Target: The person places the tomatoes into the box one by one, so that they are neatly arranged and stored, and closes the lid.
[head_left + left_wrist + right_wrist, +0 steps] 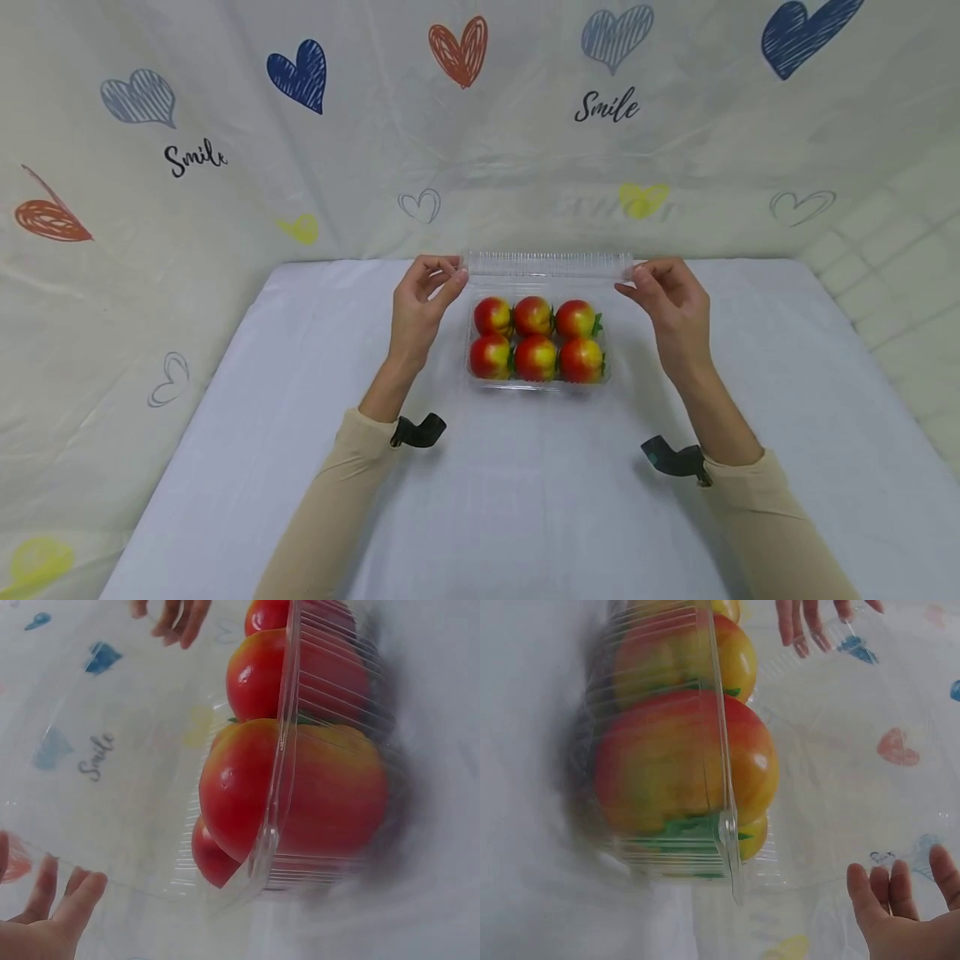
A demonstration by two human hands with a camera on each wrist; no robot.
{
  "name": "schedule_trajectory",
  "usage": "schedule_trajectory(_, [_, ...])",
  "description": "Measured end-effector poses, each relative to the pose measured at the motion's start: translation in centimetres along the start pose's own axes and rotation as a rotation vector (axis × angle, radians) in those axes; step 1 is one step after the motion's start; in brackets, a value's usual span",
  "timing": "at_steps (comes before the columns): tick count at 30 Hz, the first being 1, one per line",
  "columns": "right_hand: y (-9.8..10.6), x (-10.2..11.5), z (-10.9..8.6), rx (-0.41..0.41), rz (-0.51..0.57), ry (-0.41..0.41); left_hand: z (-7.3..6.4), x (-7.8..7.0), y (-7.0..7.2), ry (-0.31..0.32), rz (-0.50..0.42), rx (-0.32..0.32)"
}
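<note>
A clear plastic clamshell box [538, 387] stands on the white cloth with its hinged lid [547, 265] raised at the far side. Several round red-and-yellow fruits [535, 358] with green leaves sit in its base in two rows; their exact kind I cannot tell. My left hand [422, 304] pinches the lid's left corner between thumb and fingers. At the right corner, my right hand [672, 312] holds the lid the same way. Through the clear lid [142, 772], the left wrist view shows the fruits' rounded tops above the base's rim.
A white cloth [525, 500] covers the table. Behind it hangs a pale curtain [525, 150] printed with hearts and "Smile". Dark wrist-mounted cameras [420, 431] sit at both cuffs, above the cloth. White tile-like squares [892, 267] show at the right.
</note>
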State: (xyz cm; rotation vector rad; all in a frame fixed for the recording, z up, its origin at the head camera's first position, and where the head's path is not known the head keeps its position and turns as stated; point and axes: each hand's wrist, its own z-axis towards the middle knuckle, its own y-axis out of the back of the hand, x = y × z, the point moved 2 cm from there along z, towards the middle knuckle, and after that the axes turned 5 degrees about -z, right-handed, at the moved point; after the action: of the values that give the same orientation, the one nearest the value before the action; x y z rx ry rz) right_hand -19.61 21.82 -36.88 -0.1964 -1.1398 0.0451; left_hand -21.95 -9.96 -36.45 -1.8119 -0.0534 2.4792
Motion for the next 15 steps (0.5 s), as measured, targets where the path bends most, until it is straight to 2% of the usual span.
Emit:
schedule_trajectory(9, [0.3,-0.3,-0.4,0.030,-0.037,-0.033,-0.2,0.8,0.1,0.021,-0.008,0.003])
schedule_trajectory(15, [0.9,-0.7,-0.6,0.064,-0.097,-0.046,-0.7,1.1,0.6,0.039,0.026,0.050])
